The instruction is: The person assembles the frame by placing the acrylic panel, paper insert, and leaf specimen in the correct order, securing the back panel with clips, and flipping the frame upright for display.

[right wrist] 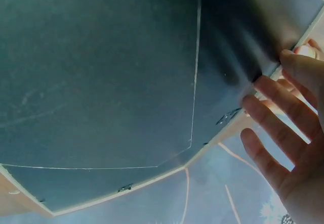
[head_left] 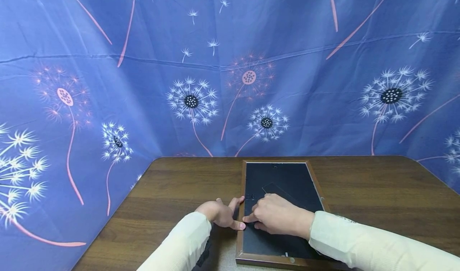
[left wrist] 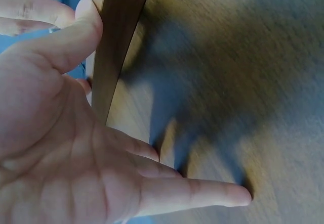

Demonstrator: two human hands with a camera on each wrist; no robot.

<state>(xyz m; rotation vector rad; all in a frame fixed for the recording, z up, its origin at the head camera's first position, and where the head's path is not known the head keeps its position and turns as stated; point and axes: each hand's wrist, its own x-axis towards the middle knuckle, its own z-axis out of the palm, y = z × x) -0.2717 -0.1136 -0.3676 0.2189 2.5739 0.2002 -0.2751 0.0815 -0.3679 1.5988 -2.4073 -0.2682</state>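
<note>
Nearest the camera: two pale sleeves, the right sleeve point(head_left: 363, 237) slanting in over the frame's near right corner, the left sleeve point(head_left: 179, 241) outside the frame on its left.

Right grip point(head_left: 274, 213): clamped on nothing that I can see. Index finger point(head_left: 248, 219) is extended to the left border of the black backing point(head_left: 280, 175); in the right wrist view the fingers stand apart.

Left grip point(head_left: 222, 216): spread. Thumb point(head_left: 238, 225) is on the left rail point(head_left: 240, 241), just beside that right fingertip; the left wrist view shows the other fingers straight and parted, outside the rail.

Key relation, as I judge it: both hands meet at the left rail, nearer its near end than its far one. The backing lies to the right of this contact, under the right hand; the left hand is on the outer side.

A dark clip point(right wrist: 228, 116) sits along the same border, a little farther from the person than the contact.

Picture frame point(head_left: 266, 259): lies flat on the brown surface point(head_left: 187, 183), back upward, long axis running away from the person.

Beside the left sleeve: a dark item point(head_left: 204, 258), partly covered, identity unclear.

Behind: blue dandelion cloth point(head_left: 309, 47).
</note>
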